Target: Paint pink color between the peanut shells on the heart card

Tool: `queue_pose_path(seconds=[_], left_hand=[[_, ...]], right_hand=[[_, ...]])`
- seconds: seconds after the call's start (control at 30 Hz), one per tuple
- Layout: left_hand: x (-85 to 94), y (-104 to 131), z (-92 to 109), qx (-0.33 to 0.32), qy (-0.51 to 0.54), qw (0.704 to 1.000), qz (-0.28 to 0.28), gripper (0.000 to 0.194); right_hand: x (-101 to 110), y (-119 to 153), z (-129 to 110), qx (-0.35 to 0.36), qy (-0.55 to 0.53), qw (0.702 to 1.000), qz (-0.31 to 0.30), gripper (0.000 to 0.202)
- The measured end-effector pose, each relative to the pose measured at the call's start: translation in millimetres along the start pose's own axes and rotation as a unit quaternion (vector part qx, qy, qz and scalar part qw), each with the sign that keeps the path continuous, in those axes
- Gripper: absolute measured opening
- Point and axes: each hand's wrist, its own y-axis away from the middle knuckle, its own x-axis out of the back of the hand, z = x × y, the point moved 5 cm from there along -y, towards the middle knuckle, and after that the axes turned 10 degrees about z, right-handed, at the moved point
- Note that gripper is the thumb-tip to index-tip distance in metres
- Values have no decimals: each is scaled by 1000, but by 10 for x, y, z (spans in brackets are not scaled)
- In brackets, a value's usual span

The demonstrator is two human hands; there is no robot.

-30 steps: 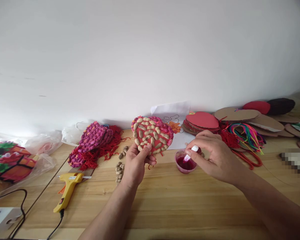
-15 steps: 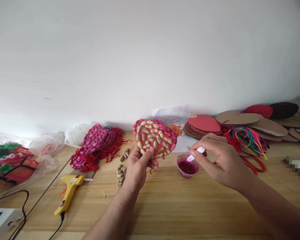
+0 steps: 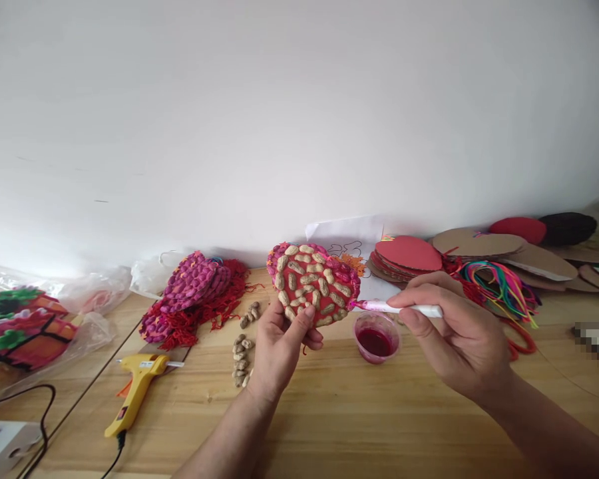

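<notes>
My left hand is closed on the lower edge of a red heart-like board covered with peanuts, thumb on its front. Most peanuts are bare tan; those along the right edge are coloured pink. Between the thumb and fingers of my right hand is a white-handled paintbrush. Its pink-stained tip meets the right edge of the board. Just below the brush stands a small clear plastic cup of dark magenta paint. Loose peanuts lie on the table left of my left hand.
A yellow glue gun with a cord lies at left. Pink peanut pieces with red fringe are piled behind it. Bagged crafts sit far left. Red boards, cardboard shapes and coloured cords line the wall at right.
The brush has come up out of the paint cup, turned nearly level, and its tip now touches the board's right edge. My left hand still holds the board in much the same place.
</notes>
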Motion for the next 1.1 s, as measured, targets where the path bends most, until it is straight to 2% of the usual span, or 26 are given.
queue_pose_path(seconds=[0.17,0.4,0.53,0.7,0.83,0.93,1.0,1.1], left_hand=[[2,12,19,-6,-5,1000,7,30],[5,5,16,-13,-11,1000,5,29],[2,9,13,-8,-15,1000,4,30],[-3,11,11,-10,-13,1000,4,30],[-7,9,7,-12,-11,1000,5,29],[-4,3,-2,-8,-11,1000,7,30],[1,-5,-15,0,-2,1000,8,30],[10,-22,-43,23,22,999,7,31]], right_hand=[[5,0,-29,21,35,999,13,28],[-48,11,-136,62,40,997,-29,26],[-25,2,-117,58,60,996,2,26],[-63,4,-142,72,60,995,-23,24],[-40,-10,-152,69,75,995,0,24],[-55,-8,-171,75,65,995,-19,24],[-66,-1,-189,84,56,994,-37,24],[-53,-3,-186,80,53,995,-34,23]])
